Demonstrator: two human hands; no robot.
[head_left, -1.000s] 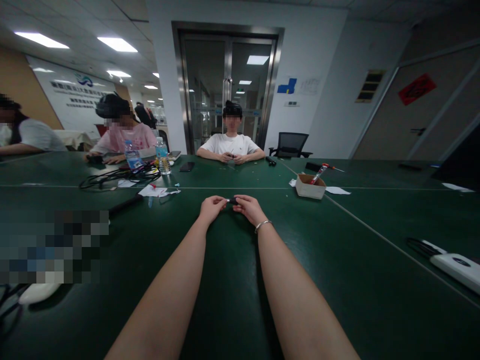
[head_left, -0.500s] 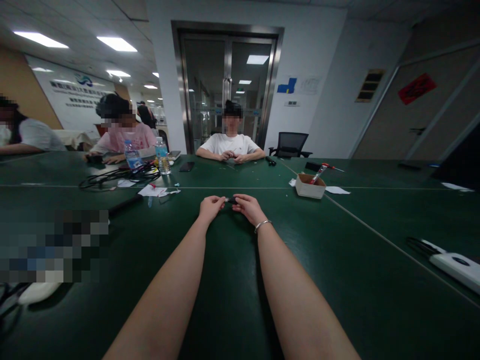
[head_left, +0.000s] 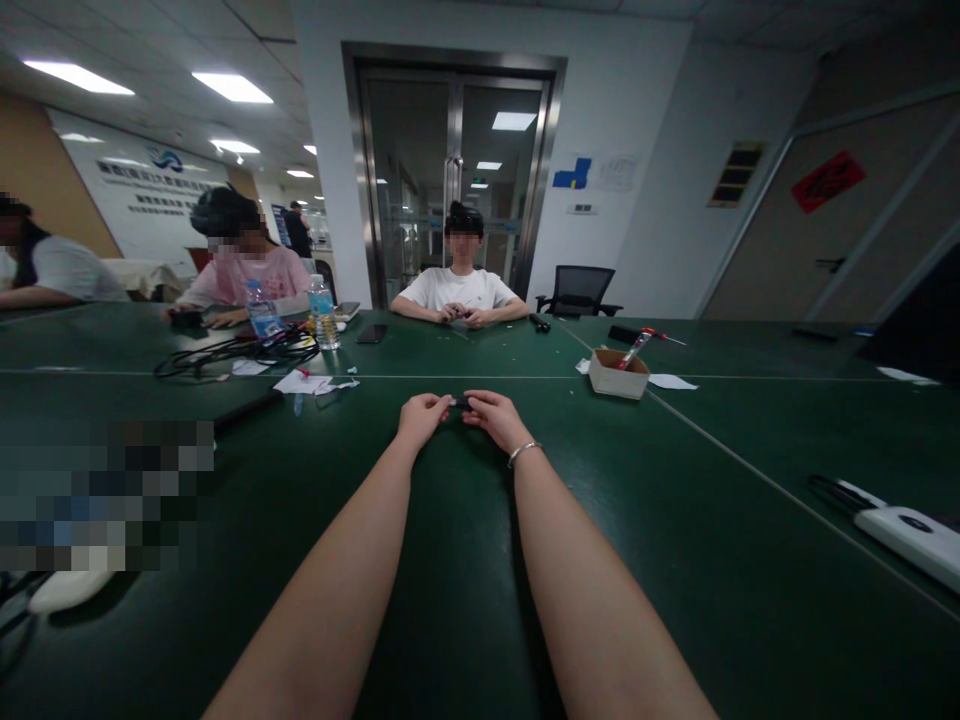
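Just above the green table (head_left: 465,560), my two hands meet around a small black object with a shiny silver end (head_left: 462,403). Its exact kind is too small to make out. The thumb and fingers of my left hand (head_left: 422,415) are closed at the silver end. My right hand (head_left: 493,414), with a bracelet (head_left: 523,454) at the wrist, pinches the black part. Fingers cover much of the object.
A cardboard box (head_left: 618,378) with a tool inside stands ahead to the right. A white power strip (head_left: 911,535) lies at far right. Ahead left are water bottles (head_left: 324,318), black cables (head_left: 202,357) and paper scraps (head_left: 300,384). Another person (head_left: 461,285) sits opposite.
My hands hold nearly the same pose around the small black object. The view has shifted very slightly, and the hands of the person opposite have moved a little.
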